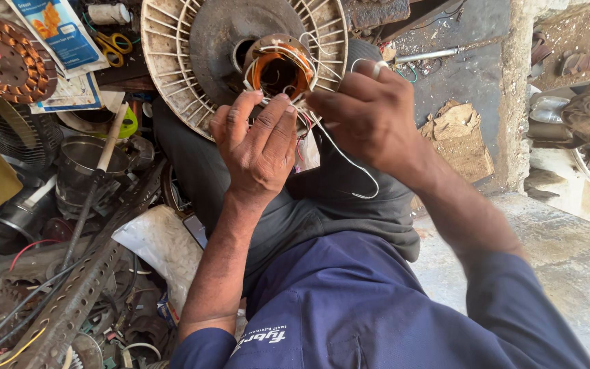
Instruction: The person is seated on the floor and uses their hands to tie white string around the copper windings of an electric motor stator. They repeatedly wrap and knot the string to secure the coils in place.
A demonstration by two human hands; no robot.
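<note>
Beside a cluttered scrap heap (concrete floor (pixel 568 253)), both hands (pixel 261 147) pinch white wires (pixel 349 164); motor (pixel 240 48) rests on lap.

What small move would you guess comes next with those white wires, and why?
Probably drawing the white wire taut: it hangs in a slack loop below the right hand, while the left hand pinches strands beside the copper winding.
</note>
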